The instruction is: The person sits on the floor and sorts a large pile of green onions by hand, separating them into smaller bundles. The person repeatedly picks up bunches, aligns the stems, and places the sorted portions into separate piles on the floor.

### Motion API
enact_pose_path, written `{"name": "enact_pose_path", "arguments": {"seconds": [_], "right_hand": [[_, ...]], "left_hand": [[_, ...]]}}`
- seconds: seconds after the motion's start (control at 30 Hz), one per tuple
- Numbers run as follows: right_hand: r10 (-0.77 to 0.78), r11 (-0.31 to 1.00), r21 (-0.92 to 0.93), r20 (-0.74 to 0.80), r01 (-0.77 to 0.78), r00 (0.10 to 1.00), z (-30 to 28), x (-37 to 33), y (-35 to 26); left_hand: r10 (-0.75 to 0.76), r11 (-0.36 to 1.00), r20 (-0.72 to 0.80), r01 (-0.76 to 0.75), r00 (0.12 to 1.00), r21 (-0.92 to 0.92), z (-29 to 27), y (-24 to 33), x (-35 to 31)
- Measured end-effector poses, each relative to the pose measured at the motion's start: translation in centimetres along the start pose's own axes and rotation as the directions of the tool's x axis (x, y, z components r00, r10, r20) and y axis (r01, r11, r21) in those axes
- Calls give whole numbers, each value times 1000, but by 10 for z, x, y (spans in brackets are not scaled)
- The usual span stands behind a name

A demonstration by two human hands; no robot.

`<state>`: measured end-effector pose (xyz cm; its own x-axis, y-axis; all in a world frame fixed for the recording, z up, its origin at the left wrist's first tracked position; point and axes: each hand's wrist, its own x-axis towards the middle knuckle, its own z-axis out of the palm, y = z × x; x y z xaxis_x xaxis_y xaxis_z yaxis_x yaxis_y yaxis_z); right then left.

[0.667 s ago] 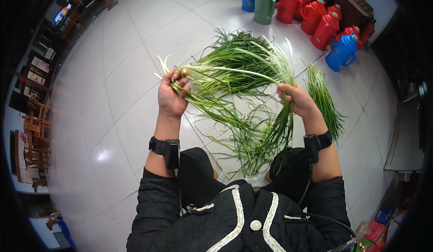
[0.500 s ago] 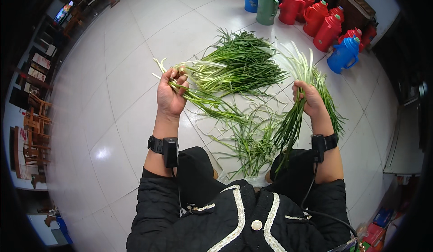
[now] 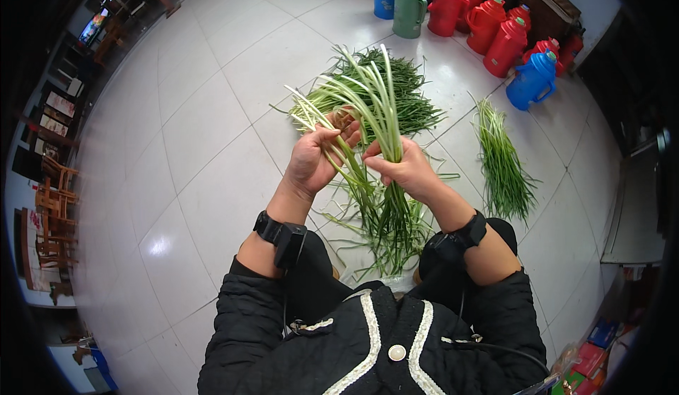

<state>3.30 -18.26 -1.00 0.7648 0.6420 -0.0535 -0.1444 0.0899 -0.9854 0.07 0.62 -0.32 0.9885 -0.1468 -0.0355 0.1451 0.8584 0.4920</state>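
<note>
My right hand is closed around a bunch of garlic chives, white stem ends up and green leaves hanging down between my knees. Beside it, my left hand grips a few thinner chive stalks between thumb and curled fingers, their pale ends pointing up and left. The two bunches meet and overlap in front of me. Beyond my hands lies a big heap of chives on the floor. A neat smaller pile of chives rests to the right. Loose leaf scraps are scattered below my hands.
A row of vacuum flasks stands at the far right: a green flask, several red flasks and a blue flask. Pale tiles cover the floor. Wooden chairs line the far left.
My right hand has swung left with its bunch, away from the pile at right, to beside my left hand. My left hand has moved right and slightly nearer, still holding its stalks.
</note>
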Motion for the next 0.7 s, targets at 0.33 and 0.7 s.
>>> {"name": "enact_pose_path", "arguments": {"seconds": [0.33,0.7], "right_hand": [[72,991,113,-25,-69,997,3,7,0],[87,988,132,-59,-78,994,4,9,2]], "left_hand": [[-20,997,12,19,1000,74,7,-3,-2],[1,885,-69,31,998,465,8,-8,-6]]}}
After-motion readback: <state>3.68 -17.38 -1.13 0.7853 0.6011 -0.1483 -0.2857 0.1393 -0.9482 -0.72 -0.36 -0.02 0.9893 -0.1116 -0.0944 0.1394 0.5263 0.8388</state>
